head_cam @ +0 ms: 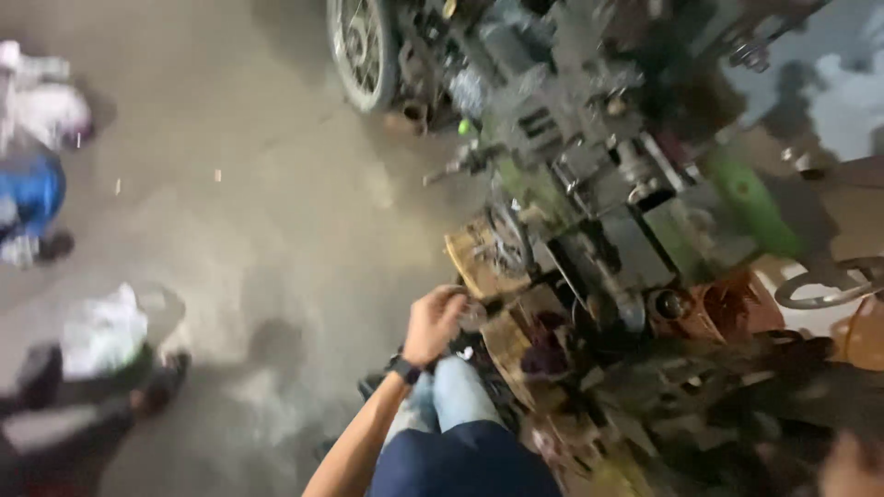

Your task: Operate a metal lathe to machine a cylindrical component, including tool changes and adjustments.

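Nearest me: my own legs in pale jeans (451, 396) and the dark hem of my shirt (460, 465) fill the bottom of the view.
Left hand: my left hand (433, 324), a dark watch (403, 368) on its wrist, is curled shut around a small round metal piece (472, 316), seemingly a knob or handwheel at the near edge of the machine; blur keeps me from saying which.
Right hand: only a blurred patch of my right hand (852, 465) shows at the lower right corner, and I cannot tell whether it is spread or closed, or whether it holds anything.
Where the round piece is: just beside a worn yellowish block (479, 262) and a dark red rag (545, 354), below the spoked part (509, 241).
Machine: a grimy lathe-like machine (589, 175) with green-painted parts (755, 202), and a larger handwheel (829, 285) far right.
Doing it well, as I judge: keep a full-fingered grip on the round piece, wrist straight, sleeve and rag kept away from anything that spins.
Further out: a big spoked wheel (361, 51) at the top, bare concrete floor (258, 212), and other people (83, 359) crouched at the left, well apart from me.
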